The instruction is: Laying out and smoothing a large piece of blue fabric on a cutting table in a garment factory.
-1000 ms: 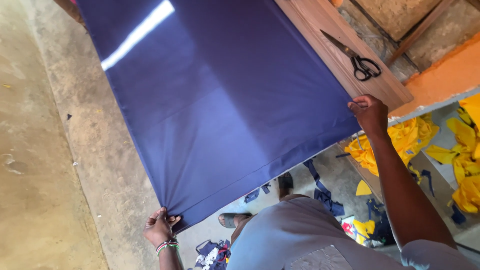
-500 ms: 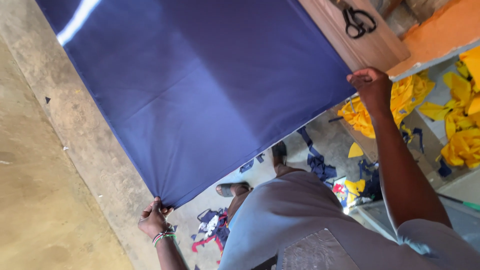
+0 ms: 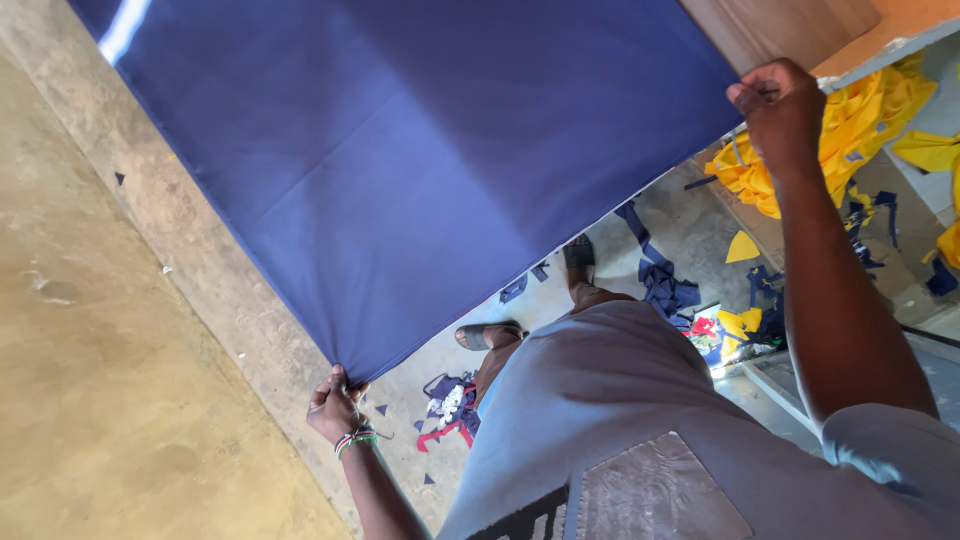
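A large sheet of dark blue fabric (image 3: pixel 420 170) is spread out and pulled taut across the upper part of the view. My left hand (image 3: pixel 334 408), with beaded bracelets on the wrist, pinches the near left corner of the fabric at the table's edge. My right hand (image 3: pixel 783 105) grips the near right corner, held up beside a wooden board (image 3: pixel 780 30). The cloth stretches straight between the two hands.
A worn concrete-coloured table top (image 3: pixel 90 350) fills the left side. Below are my sandalled feet (image 3: pixel 488 334) on a floor littered with blue and red scraps (image 3: pixel 655 280). Yellow fabric pieces (image 3: pixel 860 120) are piled at the right.
The view has shifted so the fabric sits higher and further right. The scissors on the wooden board have left the frame. Both hands keep their grip on the corners.
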